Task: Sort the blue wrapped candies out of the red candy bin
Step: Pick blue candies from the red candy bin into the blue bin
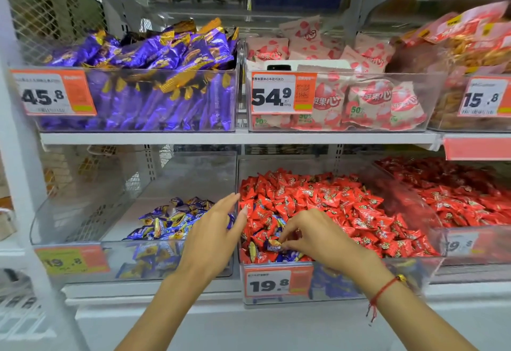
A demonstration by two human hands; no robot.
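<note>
Risk: right hand [309, 236] pinches a blue candy [273, 246] at front of red candy bin [343, 281] w/ reds packed tight, so one could ride along. Left hand [213, 236] hangs flat-fingered, holding nothing, over the blue bin [83, 229]; more blues sit low near the front wall, easy to miss.

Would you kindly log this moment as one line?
right hand: pinching blue candy in red bin | left hand: open over blue bin | sorting ongoing

Upper shelf: bin of purple-gold packets [154, 54] left, pink strawberry packets [359, 101] middle, orange snack bags [470, 43] right. Price tags read 45.8 [52, 93], 54.9 [282, 93], 15.8 [484, 97].
</note>
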